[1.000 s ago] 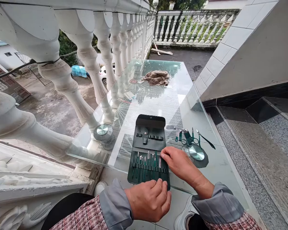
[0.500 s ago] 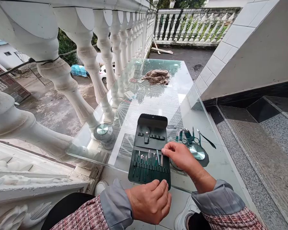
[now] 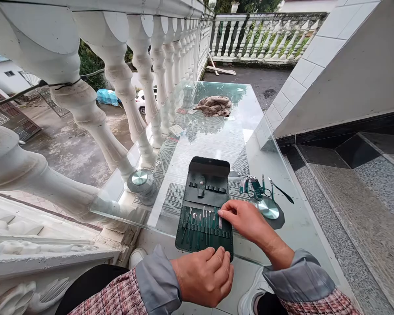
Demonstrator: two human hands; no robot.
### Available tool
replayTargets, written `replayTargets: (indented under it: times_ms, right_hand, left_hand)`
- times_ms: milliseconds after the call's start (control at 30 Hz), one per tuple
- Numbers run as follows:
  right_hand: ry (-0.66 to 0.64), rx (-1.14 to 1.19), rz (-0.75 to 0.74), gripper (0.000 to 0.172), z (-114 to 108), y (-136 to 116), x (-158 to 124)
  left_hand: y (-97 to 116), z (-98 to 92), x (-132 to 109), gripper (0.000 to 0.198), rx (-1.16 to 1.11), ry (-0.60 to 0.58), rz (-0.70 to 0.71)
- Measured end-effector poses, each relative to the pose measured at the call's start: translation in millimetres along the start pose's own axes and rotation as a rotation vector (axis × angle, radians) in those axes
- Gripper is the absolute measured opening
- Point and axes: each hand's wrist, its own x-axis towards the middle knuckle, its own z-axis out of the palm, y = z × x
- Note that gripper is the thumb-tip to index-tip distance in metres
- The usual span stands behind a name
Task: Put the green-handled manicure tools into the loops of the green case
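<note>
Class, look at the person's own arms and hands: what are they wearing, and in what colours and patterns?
Both sleeves have a pinkish-red, white and dark woven check, ending in loose, plain grey cuffs. The left hand and right hand wear no gloves.

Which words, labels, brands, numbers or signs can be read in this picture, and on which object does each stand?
No text can be read.
White card: any print is too small to read.
Nail clippers: any marking is too small to read.
Dark green manicure case: no legible lettering.
</note>
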Motion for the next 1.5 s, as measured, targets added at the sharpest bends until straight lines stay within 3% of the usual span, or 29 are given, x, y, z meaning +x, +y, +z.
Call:
replayTargets:
  times_ms: [400,733,933,1033,1267,1500]
  right_hand:
    - [0.124,0.274,0.071,0.025,9.8,13.2,12.2]
    - [0.157,0.283,0.078,0.023,4.8,9.6,16.1]
    - [0.241,0.257,0.092,0.029,-10.0,15.3,19.4]
    - [0.202,0.199,0.044,0.028,-13.1,12.8,14.4]
    - [0.142,0.106,0.035,0.028,-2.5,4.9,6.6]
    - [0.201,0.263,0.065,0.024,11.2,8.6,12.1]
  left_hand:
    - [-2.1,3.2,-1.1,0.027,0.025,-0.023,-0.021]
    - [-2.0,7.8,1.2,0.026,0.020,0.023,-0.035]
    - [-2.0,7.2,0.5,0.026,0.027,0.015,-0.013]
    - [-2.1,6.1,0.3,0.026,0.033,0.011,-0.014]
    - [-1.0,7.0,-0.1,0.027,0.043,-0.029,-0.002]
    - [-1.2,6.9,0.5,0.027,0.029,-0.027,-0.011]
